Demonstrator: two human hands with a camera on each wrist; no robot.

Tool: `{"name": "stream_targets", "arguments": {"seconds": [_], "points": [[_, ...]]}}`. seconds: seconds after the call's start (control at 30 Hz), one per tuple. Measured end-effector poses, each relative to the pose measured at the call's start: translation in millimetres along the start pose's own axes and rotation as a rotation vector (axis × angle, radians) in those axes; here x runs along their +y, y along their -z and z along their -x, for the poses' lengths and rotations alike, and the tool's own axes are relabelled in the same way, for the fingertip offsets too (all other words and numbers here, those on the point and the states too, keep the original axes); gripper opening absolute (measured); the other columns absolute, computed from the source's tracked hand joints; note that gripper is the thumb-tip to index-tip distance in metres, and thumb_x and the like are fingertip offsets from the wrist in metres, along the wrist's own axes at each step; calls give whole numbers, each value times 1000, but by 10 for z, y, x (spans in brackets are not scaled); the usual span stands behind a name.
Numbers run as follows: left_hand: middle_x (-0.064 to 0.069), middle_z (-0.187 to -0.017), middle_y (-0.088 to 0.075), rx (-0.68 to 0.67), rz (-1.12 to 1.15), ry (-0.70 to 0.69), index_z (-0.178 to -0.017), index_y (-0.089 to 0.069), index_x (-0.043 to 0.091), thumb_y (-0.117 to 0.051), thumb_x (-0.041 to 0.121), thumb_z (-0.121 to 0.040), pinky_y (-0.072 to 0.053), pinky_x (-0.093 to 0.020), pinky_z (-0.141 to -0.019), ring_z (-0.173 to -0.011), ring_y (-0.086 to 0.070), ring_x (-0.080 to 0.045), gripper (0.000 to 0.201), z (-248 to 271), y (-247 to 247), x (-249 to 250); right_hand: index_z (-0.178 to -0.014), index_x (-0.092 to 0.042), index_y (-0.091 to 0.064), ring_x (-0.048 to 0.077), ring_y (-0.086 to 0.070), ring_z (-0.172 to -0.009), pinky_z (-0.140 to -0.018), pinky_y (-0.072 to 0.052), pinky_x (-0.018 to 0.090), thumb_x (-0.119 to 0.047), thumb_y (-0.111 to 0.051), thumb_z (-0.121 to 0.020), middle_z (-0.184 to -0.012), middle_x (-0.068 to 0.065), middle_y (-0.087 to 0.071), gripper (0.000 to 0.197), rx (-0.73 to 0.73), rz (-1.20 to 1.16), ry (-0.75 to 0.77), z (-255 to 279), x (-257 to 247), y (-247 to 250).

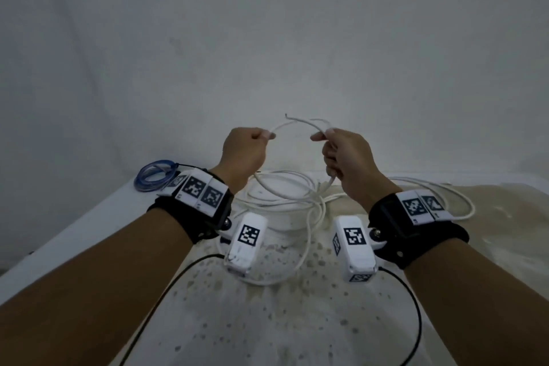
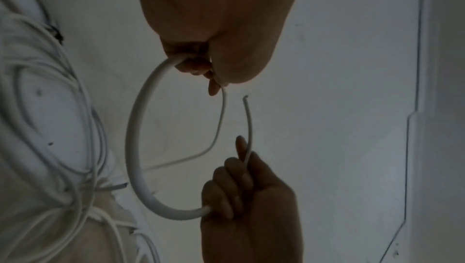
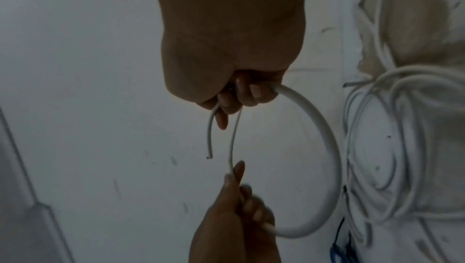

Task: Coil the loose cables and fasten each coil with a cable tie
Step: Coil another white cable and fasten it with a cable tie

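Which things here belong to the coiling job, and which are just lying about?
Job:
- thin white cable, a loop held up between both hands
- left hand
- right hand
- its loose white slack on the table

Lying about:
- blue translucent tubing coil, already wound
- black cord

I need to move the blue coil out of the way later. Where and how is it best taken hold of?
Take the blue coil at its near-left arc, coming from above with thumb and fingers closing across all its loops. It lies flat near the table's far-left corner, and that arc looks bare, while the left hand's wrist gear hides its right side. Whether a tie binds it cannot be told.
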State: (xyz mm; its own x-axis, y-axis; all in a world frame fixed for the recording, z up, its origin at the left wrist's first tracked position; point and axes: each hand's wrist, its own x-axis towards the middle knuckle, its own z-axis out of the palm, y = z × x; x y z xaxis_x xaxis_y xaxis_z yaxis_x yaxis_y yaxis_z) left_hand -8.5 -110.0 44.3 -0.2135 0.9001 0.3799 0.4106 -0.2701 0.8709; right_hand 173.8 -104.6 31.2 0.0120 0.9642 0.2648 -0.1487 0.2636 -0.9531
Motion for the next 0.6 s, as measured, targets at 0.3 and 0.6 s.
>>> {"name": "stream_targets", "arguments": {"seconds": [0.3, 0.6], "points": [[12, -81, -72, -109, 2, -187, -99, -78, 17, -64, 25, -93, -41, -10, -65, -67, -60, 11, 17, -318, -215, -94, -95, -13, -63, 11, -37, -46, -42, -29, 23, -33, -43, -103, -58, 1, -45, 30, -59, 239, 101, -404, 245, -422], [3, -69, -58, -155, 71, -1, -83, -73, 16, -57, 16, -96, -37, -22, -58, -59, -47, -8, 20, -461, -397, -454, -87, -11, -61, 12, -30, -40, -43, -31, 24, -20, -41, -104, -47, -5, -37, 28, 31, 73, -37, -558, 619, -231]]}}
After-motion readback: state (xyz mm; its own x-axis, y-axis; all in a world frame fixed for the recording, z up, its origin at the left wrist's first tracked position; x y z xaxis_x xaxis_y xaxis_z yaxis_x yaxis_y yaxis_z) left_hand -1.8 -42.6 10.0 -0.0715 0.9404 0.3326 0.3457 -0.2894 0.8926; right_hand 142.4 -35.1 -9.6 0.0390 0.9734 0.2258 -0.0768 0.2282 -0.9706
